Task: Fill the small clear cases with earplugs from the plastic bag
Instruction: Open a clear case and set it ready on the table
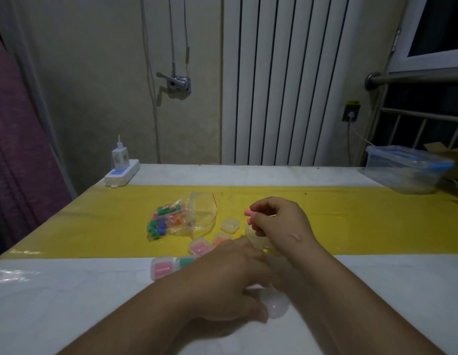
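Nearest, L hand (pixel 222 285) sits knuckles-up over the white table (pixel 69 290). Fingers are curled, w/ the thumb at its 5 o'clock against a clear case (pixel 275 304). It looks gripped, tho blurred. At 10 o'clock of L hand, two filled cases sit side by side: pink case (pixel 161 270) and green case (pixel 185 262). Further out, on the yellow strip (pixel 94 226), are a 2nd pink-filled case (pixel 198 248) and an orange-filled case (pixel 221 238), the latter partly behind L fingers. R hand (pixel 279 221) is held up at 1 o'clock of L hand, fingertips bunched and pinching two pink earplugs (pixel 248 213), ends poking toward 9 o'clock. Just beside them lies an empty case (pixel 230 224). At its 10 o'clock is the plastic bag (pixel 197 208), w/ bagged earplugs (pixel 158 224) in green, blue and orange. Far edge: power strip (pixel 123 175) w/ charger (pixel 119 157) at 11 o'clock, lidded tub (pixel 407 170) at 2 o'clock.
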